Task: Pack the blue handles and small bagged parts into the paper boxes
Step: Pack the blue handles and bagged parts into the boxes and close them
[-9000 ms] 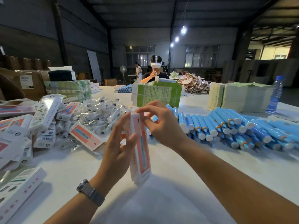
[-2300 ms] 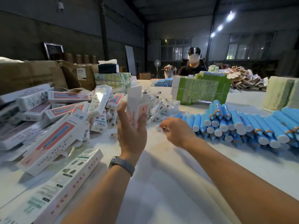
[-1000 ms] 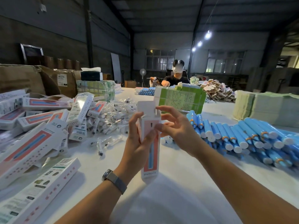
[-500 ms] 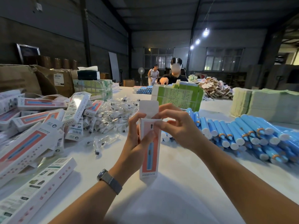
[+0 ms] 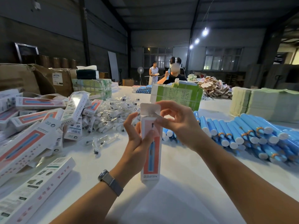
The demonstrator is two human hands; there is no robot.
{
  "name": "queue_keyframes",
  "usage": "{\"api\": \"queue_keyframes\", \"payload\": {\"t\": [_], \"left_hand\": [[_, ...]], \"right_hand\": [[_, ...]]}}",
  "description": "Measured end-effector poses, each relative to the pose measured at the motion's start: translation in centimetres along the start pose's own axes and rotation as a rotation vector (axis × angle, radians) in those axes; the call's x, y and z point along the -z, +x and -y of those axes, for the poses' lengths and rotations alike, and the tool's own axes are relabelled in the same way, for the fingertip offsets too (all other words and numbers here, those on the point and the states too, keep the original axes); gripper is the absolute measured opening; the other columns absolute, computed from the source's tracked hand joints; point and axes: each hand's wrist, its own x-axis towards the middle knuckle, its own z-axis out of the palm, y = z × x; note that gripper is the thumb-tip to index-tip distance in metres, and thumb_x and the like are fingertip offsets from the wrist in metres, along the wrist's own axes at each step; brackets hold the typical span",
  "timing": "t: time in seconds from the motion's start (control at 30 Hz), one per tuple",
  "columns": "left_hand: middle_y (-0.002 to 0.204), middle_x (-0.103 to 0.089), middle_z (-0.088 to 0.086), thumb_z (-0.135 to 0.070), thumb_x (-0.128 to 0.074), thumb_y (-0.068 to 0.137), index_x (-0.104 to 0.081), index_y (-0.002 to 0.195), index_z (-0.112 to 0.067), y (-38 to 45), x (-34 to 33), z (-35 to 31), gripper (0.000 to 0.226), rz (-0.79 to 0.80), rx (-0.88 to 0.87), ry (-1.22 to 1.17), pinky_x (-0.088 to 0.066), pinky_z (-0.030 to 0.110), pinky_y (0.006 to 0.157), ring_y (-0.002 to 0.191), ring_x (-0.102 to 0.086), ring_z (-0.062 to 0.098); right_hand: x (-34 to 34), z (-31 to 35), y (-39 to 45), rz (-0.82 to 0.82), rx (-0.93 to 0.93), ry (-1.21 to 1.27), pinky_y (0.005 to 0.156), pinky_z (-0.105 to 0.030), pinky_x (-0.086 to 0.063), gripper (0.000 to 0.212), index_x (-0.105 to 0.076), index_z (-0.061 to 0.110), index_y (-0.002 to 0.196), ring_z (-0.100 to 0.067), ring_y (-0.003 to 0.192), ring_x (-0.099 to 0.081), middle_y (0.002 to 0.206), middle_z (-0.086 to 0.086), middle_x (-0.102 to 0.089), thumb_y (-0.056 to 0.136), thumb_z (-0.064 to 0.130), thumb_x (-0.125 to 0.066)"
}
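A tall white paper box point(image 5: 151, 159) with a pink front and a blue handle printed on it stands upright above the table's middle, its top flap raised. My left hand point(image 5: 136, 143) grips the box's left side, thumb on the front. My right hand point(image 5: 176, 122) pinches a small side flap at the box's open top. Blue handles point(image 5: 239, 135) with white caps lie heaped at the right. Small clear bagged parts point(image 5: 111, 113) are piled behind my left hand. What is inside the box is hidden.
Filled paper boxes point(image 5: 32, 136) lie stacked and scattered at the left. A green bundle of sheets point(image 5: 176, 97) stands behind my hands, and pale paper stacks point(image 5: 262, 104) at the far right. Cardboard cartons point(image 5: 32, 78) line the left edge. A person sits across the table.
My right hand, which held a small bagged part earlier, has come to the box's open top and now pinches a flap. The box stays upright in my left hand.
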Motion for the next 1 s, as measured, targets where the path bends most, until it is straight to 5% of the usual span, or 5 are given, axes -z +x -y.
{"api": "queue_keyframes", "payload": {"t": [0.17, 0.37, 0.57, 0.8, 1.0], "left_hand": [[0.109, -0.062, 0.006, -0.018, -0.050, 0.093, -0.030, 0.121, -0.054, 0.1, 0.1, 0.4, 0.050, -0.005, 0.007, -0.023, -0.055, 0.032, 0.076, 0.090, -0.063, 0.014], [0.098, -0.064, -0.005, -0.016, -0.046, 0.095, -0.034, 0.118, -0.054, 0.0, 0.2, 0.1, 0.045, 0.046, -0.019, 0.062, -0.057, 0.032, 0.073, 0.083, -0.065, 0.013], [0.100, -0.066, -0.009, -0.017, -0.046, 0.096, -0.031, 0.125, -0.042, -0.1, 0.0, -0.1, 0.040, 0.041, -0.005, 0.045, -0.055, 0.029, 0.073, 0.085, -0.064, 0.011], [0.091, -0.063, -0.010, -0.021, -0.046, 0.095, -0.031, 0.124, -0.036, -0.2, -0.1, -0.5, 0.037, 0.013, 0.004, 0.048, -0.057, 0.032, 0.072, 0.080, -0.063, 0.013], [0.089, -0.067, -0.006, -0.039, -0.037, 0.097, -0.036, 0.111, -0.041, -0.2, -0.7, -1.0, 0.014, -0.105, -0.038, 0.098, -0.058, 0.033, 0.071, 0.078, -0.066, 0.017]], "right_hand": [[0.0, 0.1, -0.1, 0.027, 0.026, -0.047, 0.085, -0.064, -0.048, 0.016, -0.070, 0.017, 0.086, -0.042, 0.100, -0.057, 0.099, -0.008, -0.065, 0.080, 0.002, -0.074], [-0.1, 0.6, 0.1, 0.014, 0.027, -0.053, 0.077, -0.031, -0.050, 0.011, -0.066, 0.023, 0.072, -0.016, 0.083, -0.061, 0.087, 0.002, -0.065, 0.079, 0.023, -0.075], [0.2, 0.2, 0.2, 0.041, 0.012, -0.180, 0.073, -0.030, -0.053, 0.012, -0.069, 0.018, 0.096, -0.015, 0.084, -0.061, 0.092, 0.006, -0.065, 0.087, 0.012, -0.072], [-0.1, 0.5, 0.1, 0.045, 0.093, -0.235, 0.070, -0.038, -0.057, 0.011, -0.072, 0.011, 0.092, -0.025, 0.089, -0.061, 0.097, -0.009, -0.063, 0.085, 0.004, -0.071], [0.2, 1.4, 0.2, 0.116, 0.081, -0.274, 0.067, -0.019, -0.050, 0.009, -0.074, 0.014, 0.092, -0.016, 0.090, -0.062, 0.096, -0.005, -0.064, 0.085, 0.009, -0.073]]}}
